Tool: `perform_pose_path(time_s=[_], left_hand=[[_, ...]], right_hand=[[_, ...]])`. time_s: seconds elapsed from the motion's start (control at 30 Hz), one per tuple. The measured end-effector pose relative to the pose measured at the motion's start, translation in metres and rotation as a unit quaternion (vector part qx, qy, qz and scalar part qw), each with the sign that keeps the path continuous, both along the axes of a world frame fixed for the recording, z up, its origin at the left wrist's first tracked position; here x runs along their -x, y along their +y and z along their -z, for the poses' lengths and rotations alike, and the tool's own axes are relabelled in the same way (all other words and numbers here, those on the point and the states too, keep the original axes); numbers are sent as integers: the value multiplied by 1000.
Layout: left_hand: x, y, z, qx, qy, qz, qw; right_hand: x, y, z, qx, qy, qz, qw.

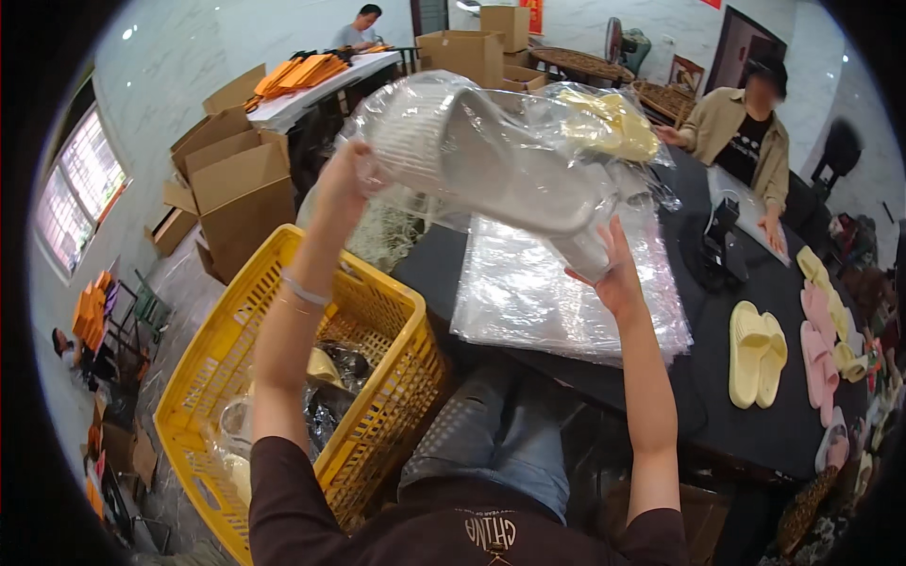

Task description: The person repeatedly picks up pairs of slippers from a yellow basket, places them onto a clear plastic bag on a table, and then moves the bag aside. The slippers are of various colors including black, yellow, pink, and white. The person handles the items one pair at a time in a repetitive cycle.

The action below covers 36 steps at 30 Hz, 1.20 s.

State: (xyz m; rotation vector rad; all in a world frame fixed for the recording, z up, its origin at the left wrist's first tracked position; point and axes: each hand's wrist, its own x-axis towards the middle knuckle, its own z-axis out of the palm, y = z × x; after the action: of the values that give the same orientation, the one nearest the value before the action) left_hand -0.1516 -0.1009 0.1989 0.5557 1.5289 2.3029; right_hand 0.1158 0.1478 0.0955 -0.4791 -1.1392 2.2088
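Between my hands, above the table, hangs a pair of light grey slippers [472, 156] in a clear plastic bag. My left hand [354, 179] is closed on the bag at the ribbed strap end. At the other end, my right hand [612, 274] has its fingers bent against the bagged slippers. Below them lies a stack of clear plastic bags [557, 302] on the black table [698, 406]. Yellow slippers [613, 123] in a clear bag rest just beyond. A yellow plastic crate [415, 311] stands at my left, with bagged slippers inside.
Loose pale yellow slippers [755, 354] and pink slippers [817, 363] lie at the table's right. Across the table a person [746, 132] handles a clear bag. Cardboard boxes [241, 189] stand beyond the crate. A second person [359, 33] sits at a white table with orange items.
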Motion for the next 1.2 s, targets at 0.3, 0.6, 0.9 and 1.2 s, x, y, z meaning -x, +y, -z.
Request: perform_pose_path(time_s=[0.3, 0.6, 0.9, 1.2], left_hand=[[-78, 58, 135, 19, -140, 230, 963], [-65, 32, 115, 382, 127, 249, 881], [-51, 38, 166, 328, 96, 203, 918], [-79, 15, 155, 336, 12, 260, 905]], right_hand=[[-64, 123, 11, -372, -174, 109, 905], [-67, 142, 48, -575, -360, 63, 732], [-64, 123, -4, -7, 68, -137, 988], [-46, 115, 9, -474, -345, -160, 794]])
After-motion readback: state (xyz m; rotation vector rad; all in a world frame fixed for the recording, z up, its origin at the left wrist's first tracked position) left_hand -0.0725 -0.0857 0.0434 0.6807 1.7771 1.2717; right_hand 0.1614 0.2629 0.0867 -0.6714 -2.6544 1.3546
